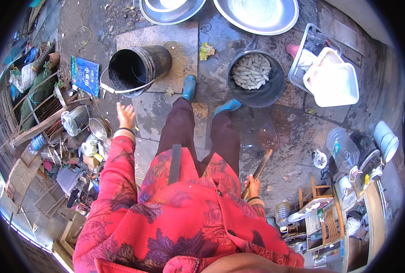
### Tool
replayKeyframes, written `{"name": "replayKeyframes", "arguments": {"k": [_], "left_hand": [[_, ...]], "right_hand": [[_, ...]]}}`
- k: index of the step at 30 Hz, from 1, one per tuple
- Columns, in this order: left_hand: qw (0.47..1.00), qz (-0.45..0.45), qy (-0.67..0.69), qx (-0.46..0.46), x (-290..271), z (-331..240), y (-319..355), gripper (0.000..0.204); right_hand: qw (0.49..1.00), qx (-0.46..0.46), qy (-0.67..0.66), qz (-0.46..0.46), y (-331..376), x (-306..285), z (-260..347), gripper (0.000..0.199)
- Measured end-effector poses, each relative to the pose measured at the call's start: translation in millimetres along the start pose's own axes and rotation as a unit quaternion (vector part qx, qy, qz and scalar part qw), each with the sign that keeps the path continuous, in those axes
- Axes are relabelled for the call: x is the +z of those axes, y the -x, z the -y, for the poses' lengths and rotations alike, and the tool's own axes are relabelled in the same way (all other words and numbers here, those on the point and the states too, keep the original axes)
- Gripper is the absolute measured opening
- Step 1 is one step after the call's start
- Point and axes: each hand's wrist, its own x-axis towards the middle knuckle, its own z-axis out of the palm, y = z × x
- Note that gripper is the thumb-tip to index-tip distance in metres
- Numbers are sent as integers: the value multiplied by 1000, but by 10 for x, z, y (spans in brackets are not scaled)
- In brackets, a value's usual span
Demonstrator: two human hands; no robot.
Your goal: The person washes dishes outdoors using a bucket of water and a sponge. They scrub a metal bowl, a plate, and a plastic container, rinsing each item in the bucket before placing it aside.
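Well, there it was: the left hand (126,114) reached out ahead of the body, fingers spread wide with nothing in them, just short of the dark bucket (159,63)! That bucket lay tipped over, its mouth turned left and its pale handle (127,90) slung low across the opening, within easy sight of the hand but apart from it. And on the other side, the right hand (253,185) was wrapped narrowly around a wooden stick (262,164), held down by the hip, its upper end angled forward and to the right; how far the stick ran below the fist, you couldn't tell.

Beyond the blue boots (189,86), planted well apart, a second bucket (257,98) stood upright just past the right foot, and inside it, what a heap: pale, finger-shaped pieces (251,71) piled together at the bottom! Left of the tipped bucket a blue printed sheet (85,75) lay close to its mouth. Up front, two wide metal basins (257,13) gleamed side by side, with a yellowish leaf (207,51) on the ground below them. Out right, white plastic containers (336,86) sat bunched together, and nearer the body a big clear bottle (342,145) rested among the clutter.
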Motion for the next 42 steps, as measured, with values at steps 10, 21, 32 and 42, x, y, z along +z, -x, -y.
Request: {"name": "replayKeyframes", "arguments": {"k": [10, 21, 32, 42], "left_hand": [[977, 104, 177, -64, 8, -806, -1158, 60], [930, 230, 272, -88, 47, -856, -1627, 11], [940, 278, 161, -116, 295, -723, -1083, 29], [915, 350, -201, 14, 99, -586, 507, 14]], "right_hand": [[995, 74, -53, -39, 464, 592, 23, 23], [997, 44, -26, 62, 811, 1274, -115, 22], [989, 30, -115, 86, 698, 1266, -811, 19], [955, -1, -278, 103, 271, 1244, -1231, 22]]}}
